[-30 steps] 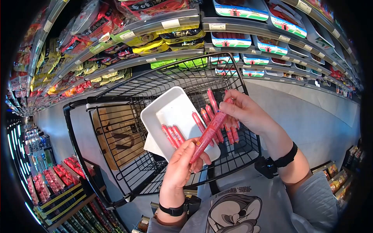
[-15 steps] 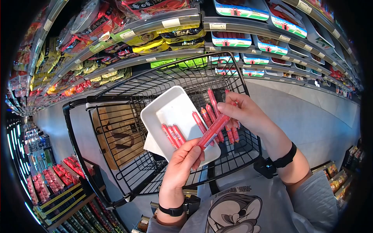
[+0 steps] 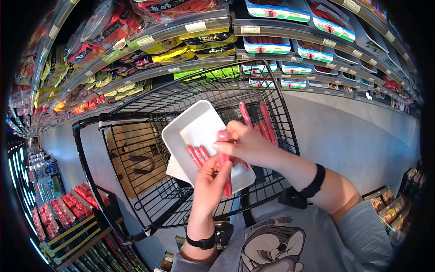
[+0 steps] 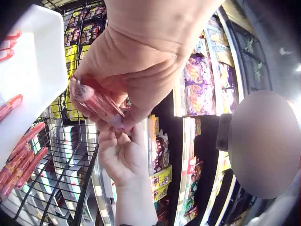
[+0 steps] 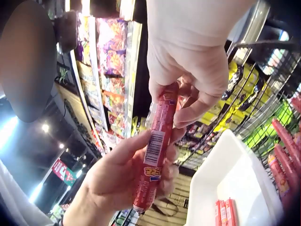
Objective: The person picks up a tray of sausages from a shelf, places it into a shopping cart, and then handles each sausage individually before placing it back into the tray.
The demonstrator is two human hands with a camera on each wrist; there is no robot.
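Note:
A red-wrapped sausage [image 5: 155,150] with a barcode on its label is held in both hands over the white tray [image 3: 181,120]. My left hand [image 3: 209,183] grips its lower part, the fingers wrapped around it in the right wrist view. At the upper end, the thumb and fingers of my right hand [image 3: 251,145] pinch it and hide that tip in the right wrist view. Several similar sausages lie in the tray, three of them in a row [image 3: 198,155] side by side.
The tray sits in a black wire shopping cart [image 3: 290,131]. More red sausages [image 3: 266,115] lie in the cart right of the tray, and a brown paper bag [image 3: 131,158] stands left. Shelves of yellow packs [image 3: 208,41] and packaged trays [image 3: 267,47] rise ahead.
The right hand has moved left and down toward the left hand. Between them the sausage has swung from a slant to nearly upright in the head view. Both hands still hold it.

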